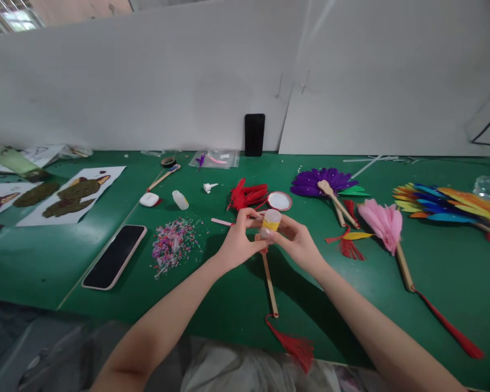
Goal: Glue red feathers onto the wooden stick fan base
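Note:
My right hand (pixel 297 239) is closed on a small clear bottle with a yellow label (pixel 271 221), its thumb across the front. From the other side, my left hand (pixel 240 238) curls its fingers and thumb around the same bottle. Below the hands lies a wooden fan handle (pixel 270 283) with a red tassel (pixel 297 348); its upper end is hidden. Red feathers (pixel 249 195) lie just beyond my fingers, beside a round white lid-like disc (pixel 279 201). A pink stick (pixel 221 221) lies by my left hand.
Left: colored bits (pixel 173 245), a phone (pixel 115 257), a white bottle (pixel 180 200), a nozzle cap (pixel 209 188) and a white case (pixel 149 200). Right: a purple feather fan (pixel 320 182), a pink one (pixel 381 223) and multicolored feathers (pixel 445 202). A black phone (pixel 255 134) leans on the wall.

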`<state>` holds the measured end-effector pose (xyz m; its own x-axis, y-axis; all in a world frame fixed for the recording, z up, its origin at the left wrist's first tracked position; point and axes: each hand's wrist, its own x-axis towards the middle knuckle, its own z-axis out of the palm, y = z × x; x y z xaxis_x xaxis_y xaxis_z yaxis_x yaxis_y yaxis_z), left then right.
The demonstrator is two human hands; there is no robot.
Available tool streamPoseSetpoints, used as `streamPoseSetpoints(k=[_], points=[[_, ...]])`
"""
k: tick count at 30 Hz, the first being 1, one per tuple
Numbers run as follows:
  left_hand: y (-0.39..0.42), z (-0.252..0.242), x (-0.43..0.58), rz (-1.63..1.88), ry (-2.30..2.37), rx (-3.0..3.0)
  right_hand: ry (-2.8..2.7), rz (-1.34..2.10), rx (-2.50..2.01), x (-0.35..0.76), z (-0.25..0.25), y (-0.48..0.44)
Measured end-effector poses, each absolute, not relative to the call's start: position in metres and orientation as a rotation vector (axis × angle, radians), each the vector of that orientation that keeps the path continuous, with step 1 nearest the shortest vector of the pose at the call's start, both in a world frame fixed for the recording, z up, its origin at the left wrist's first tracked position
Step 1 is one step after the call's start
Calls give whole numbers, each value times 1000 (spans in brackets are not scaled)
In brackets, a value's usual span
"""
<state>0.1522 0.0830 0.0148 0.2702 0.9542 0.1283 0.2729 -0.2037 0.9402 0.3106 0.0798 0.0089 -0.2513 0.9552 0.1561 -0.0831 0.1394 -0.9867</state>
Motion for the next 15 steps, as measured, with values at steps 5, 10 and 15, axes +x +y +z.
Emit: streamPoseSetpoints(k=[5,10,15], points=[[89,20,138,1003,1102,1759,-1376,1208,-936,314,11,81],[97,21,132,1019,986,1710,-1430,1201,-912,311,7,80],[94,19,143,969,882,1671,-1608,1055,-861,310,-1,79]])
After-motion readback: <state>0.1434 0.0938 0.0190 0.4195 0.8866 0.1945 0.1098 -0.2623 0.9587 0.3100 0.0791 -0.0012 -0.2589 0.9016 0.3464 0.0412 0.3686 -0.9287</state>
